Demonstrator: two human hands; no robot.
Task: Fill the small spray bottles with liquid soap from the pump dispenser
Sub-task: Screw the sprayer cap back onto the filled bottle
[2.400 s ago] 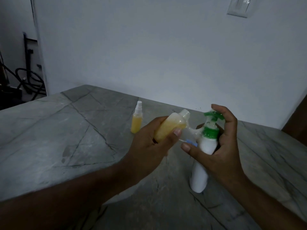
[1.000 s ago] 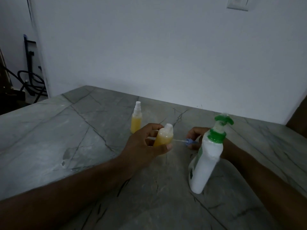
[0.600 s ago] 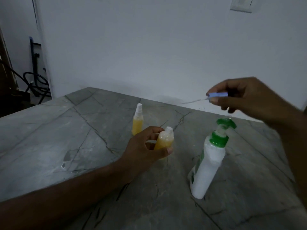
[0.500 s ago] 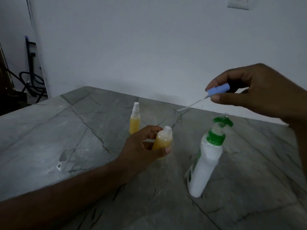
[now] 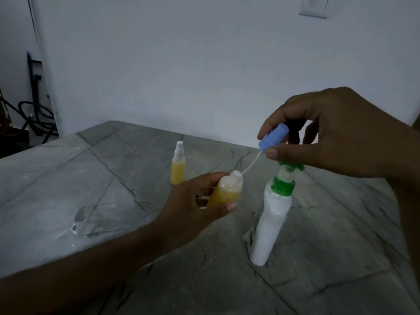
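On a grey stone table [image 5: 68,178], a person's left hand [image 5: 195,205] grips an uncapped bottle [image 5: 225,192], nearly full of yellow soap. Beside it stands the white dispenser [image 5: 270,223], its label unreadable (only a green edge shows). Above, the right hand [image 5: 329,137] pinches a blue sprayer [image 5: 272,138], its tube tip at the bottle's mouth; capping appears next. Farther back, a second bottle [image 5: 178,165] stands filled and capped.

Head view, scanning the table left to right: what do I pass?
Capped spray bottle standing alone → left hand with its grip on the open yellow-filled bottle → blue spray cap with its tube, pinched by the right hand.
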